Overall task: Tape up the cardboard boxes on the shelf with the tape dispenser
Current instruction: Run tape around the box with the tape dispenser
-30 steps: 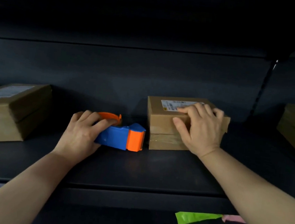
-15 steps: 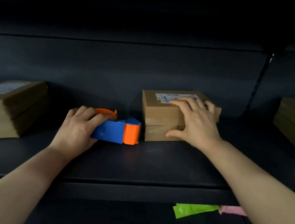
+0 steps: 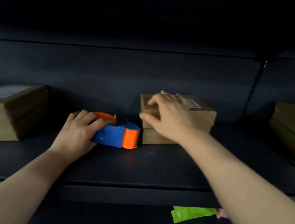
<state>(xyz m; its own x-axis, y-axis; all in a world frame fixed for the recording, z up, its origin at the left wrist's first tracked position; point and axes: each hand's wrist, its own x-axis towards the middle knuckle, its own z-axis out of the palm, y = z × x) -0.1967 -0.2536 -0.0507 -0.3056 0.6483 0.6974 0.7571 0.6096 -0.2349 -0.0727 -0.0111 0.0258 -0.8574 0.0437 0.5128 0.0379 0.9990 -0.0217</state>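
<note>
A blue and orange tape dispenser (image 3: 116, 135) lies on the dark shelf (image 3: 146, 165), its orange end almost against a small cardboard box (image 3: 203, 116). My left hand (image 3: 78, 131) grips the dispenser's rear, fingers curled over the orange ring. My right hand (image 3: 168, 114) lies blurred on the box's left part, fingers spread over the top and thumb down the front face. A white label (image 3: 194, 104) shows on the box top to the right of my hand.
A larger cardboard box (image 3: 9, 110) sits at the left end of the shelf and another box (image 3: 293, 128) at the right end. A green strip (image 3: 192, 213) and a pink strip (image 3: 222, 213) lie on the lower shelf.
My right hand has slid left across the top of the small box, uncovering the label on its right side. My left hand stays on the dispenser.
</note>
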